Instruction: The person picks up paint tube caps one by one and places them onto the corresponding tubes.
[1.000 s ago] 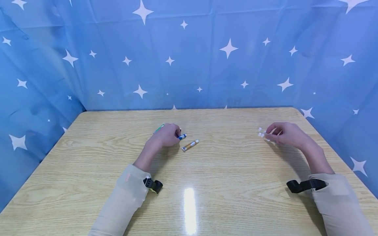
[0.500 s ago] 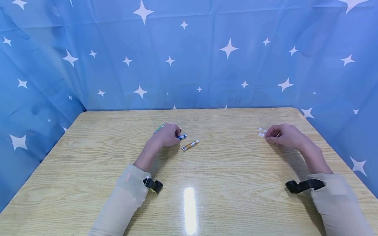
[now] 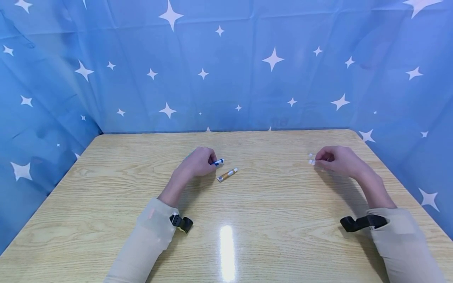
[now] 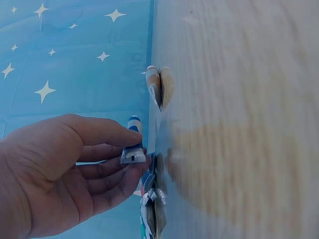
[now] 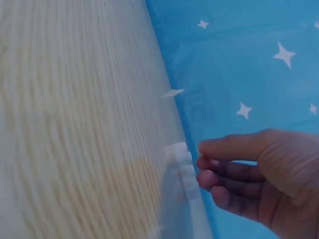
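My left hand pinches a small blue-and-white paint tube between thumb and fingers, just off the wooden table. Its crimped silver end faces the left wrist camera. More tubes lie beneath that hand, mostly hidden from the head view. An orange paint tube rests a little nearer and to the right. On the right side, my right hand is beside several small white pieces, thumb and fingertips bent close to them. Whether a piece is between its fingertips is unclear.
The wooden table reaches back to a blue curtain with white stars. Black wrist camera mounts sit on both sleeves. A bright reflection shows near the front middle.
My left hand has raised the blue tube slightly. The right thumb and fingers have drawn closer together, and that hand has shifted a little left among the white pieces.
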Demonstrator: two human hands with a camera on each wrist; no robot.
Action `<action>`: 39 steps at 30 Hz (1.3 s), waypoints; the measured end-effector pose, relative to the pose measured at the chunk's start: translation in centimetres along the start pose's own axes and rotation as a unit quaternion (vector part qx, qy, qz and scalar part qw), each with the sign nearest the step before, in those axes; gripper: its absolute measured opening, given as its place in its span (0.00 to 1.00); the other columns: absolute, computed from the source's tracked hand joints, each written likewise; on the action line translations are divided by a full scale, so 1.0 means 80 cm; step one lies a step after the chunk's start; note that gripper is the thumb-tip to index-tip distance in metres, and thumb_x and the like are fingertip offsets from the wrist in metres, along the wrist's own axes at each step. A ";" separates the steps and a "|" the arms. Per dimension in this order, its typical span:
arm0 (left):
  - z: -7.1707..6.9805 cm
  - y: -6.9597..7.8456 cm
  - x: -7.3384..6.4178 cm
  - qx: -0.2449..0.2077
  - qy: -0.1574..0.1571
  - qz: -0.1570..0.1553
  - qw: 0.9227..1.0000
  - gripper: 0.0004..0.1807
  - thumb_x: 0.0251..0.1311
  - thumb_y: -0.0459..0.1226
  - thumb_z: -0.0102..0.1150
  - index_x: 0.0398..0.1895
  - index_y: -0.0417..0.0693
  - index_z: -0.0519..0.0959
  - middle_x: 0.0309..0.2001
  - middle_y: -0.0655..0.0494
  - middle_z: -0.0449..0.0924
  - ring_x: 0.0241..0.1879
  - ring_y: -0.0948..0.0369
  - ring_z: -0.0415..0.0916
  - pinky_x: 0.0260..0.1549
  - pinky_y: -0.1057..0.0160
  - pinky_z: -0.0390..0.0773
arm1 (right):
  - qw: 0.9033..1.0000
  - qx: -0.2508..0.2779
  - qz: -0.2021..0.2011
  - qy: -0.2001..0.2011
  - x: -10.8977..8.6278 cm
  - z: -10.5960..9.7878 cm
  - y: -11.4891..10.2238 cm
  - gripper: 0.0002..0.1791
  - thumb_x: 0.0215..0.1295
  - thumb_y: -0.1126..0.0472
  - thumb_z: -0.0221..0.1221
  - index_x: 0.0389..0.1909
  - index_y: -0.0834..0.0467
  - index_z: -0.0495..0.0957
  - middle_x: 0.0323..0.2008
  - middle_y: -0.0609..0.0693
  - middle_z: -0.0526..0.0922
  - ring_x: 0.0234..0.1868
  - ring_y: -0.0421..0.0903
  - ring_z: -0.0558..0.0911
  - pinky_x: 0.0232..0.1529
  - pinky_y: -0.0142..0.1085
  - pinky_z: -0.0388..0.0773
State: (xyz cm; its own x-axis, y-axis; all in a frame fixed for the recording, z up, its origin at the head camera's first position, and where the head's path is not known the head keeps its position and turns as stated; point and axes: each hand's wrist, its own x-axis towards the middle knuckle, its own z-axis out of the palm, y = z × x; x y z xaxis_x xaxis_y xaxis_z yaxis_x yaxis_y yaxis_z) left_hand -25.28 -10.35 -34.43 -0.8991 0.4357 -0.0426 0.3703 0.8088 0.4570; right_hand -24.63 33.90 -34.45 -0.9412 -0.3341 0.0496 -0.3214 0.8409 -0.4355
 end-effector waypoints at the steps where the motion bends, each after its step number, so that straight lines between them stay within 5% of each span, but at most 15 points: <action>1: 0.000 0.000 0.000 -0.004 0.003 0.004 1.000 0.07 0.64 0.33 0.62 0.42 0.39 0.82 0.35 0.51 0.81 0.32 0.59 0.74 0.35 0.61 0.76 | 1.000 0.000 -0.005 0.005 0.000 0.000 -0.002 0.06 0.67 0.62 0.65 0.40 0.61 0.83 0.30 0.47 0.82 0.28 0.40 0.76 0.28 0.33 0.73; 10: -0.001 0.003 -0.005 -0.076 0.015 0.034 0.996 0.06 0.66 0.31 0.61 0.43 0.38 0.82 0.36 0.52 0.82 0.35 0.59 0.78 0.39 0.61 0.79 | 0.999 -0.005 -0.030 0.029 0.002 -0.002 -0.028 0.05 0.68 0.62 0.64 0.40 0.60 0.82 0.31 0.48 0.84 0.32 0.43 0.80 0.31 0.34 0.75; 39: -0.006 0.039 -0.021 -0.078 0.028 0.108 0.991 0.07 0.69 0.32 0.61 0.46 0.39 0.80 0.38 0.53 0.83 0.37 0.61 0.80 0.36 0.66 0.80 | 0.978 0.003 -0.170 0.123 -0.002 0.004 -0.130 0.03 0.67 0.66 0.65 0.38 0.56 0.83 0.31 0.44 0.84 0.33 0.39 0.82 0.33 0.32 0.80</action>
State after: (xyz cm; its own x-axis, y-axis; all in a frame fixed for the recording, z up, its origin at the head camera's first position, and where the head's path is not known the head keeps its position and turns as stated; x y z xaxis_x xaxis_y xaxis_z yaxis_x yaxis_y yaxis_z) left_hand -22.69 -8.73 -32.50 -0.8155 0.5666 0.1180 0.5192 0.6261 0.5817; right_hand -21.09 25.03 -30.24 -0.7767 -0.4812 0.4064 -0.6205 0.6956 -0.3622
